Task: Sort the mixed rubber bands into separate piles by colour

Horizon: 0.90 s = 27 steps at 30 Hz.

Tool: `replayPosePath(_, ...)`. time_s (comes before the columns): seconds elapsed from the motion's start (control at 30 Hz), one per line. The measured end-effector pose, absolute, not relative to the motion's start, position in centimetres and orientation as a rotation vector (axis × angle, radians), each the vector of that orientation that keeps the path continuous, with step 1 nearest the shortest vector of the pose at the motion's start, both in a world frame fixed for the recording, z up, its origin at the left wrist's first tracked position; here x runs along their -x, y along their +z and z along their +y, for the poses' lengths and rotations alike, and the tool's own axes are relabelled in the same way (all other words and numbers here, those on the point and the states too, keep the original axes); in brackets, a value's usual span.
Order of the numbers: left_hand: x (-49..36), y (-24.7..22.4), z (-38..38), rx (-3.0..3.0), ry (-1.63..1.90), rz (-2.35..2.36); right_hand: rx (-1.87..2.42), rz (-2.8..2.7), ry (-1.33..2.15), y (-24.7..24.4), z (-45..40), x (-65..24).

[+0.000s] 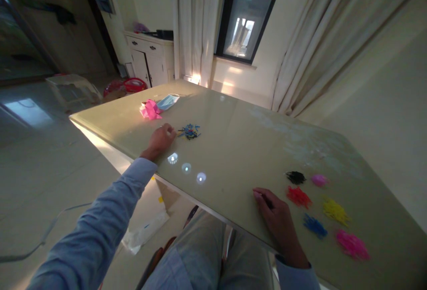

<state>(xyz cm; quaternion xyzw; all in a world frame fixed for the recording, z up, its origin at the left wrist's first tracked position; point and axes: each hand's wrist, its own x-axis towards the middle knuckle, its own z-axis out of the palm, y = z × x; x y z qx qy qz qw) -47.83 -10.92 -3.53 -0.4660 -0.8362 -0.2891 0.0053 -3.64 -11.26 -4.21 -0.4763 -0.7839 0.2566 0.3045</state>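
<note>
On the left side of the table, my left hand is closed, fingertips pinched at the edge of a mixed pile of small thin strips in blue, black and yellow. Whatever sits between those fingers is too small to make out. My right hand rests near the table's front edge, its fingers curled and thumb against them; any content is hidden. Just right of it lie sorted piles: red strips, black strips, blue strips, yellow strips, bright pink strips and a lighter pink-purple pile.
A crumpled pink paper-like item and a blue face mask lie at the table's far left. The glossy table reflects ceiling lights. Behind it stand a white cabinet and curtains. A white stool is on the floor.
</note>
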Motion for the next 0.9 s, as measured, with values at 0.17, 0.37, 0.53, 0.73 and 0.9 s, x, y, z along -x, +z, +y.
replayPosePath(0.17, 47.6, -2.9, -11.6, 1.257, -1.377, -2.564, 1.253, -2.075, 0.674, -4.1, -11.3, 3.7)
replayPosePath(0.37, 40.6, -1.5, -14.0, 1.263, -2.326, -2.464, 1.236, -2.096, 0.678, -4.3, -11.4, 3.7)
replayPosePath(0.53, 31.5, -0.6, -15.1, 1.843, -2.579, -2.527, 1.210, -2.099, 0.699, -4.2, -11.7, 3.8)
replayPosePath(0.73, 23.8, -0.5, -16.4, 2.515, -2.579, -2.529, 1.197, -2.050, 0.733, -4.0, -12.0, 4.1)
replayPosePath(0.9, 21.2, -0.9, -16.3, 2.590, -2.558, -2.672, 1.185, -2.056, 0.735, -4.4, -11.9, 4.2)
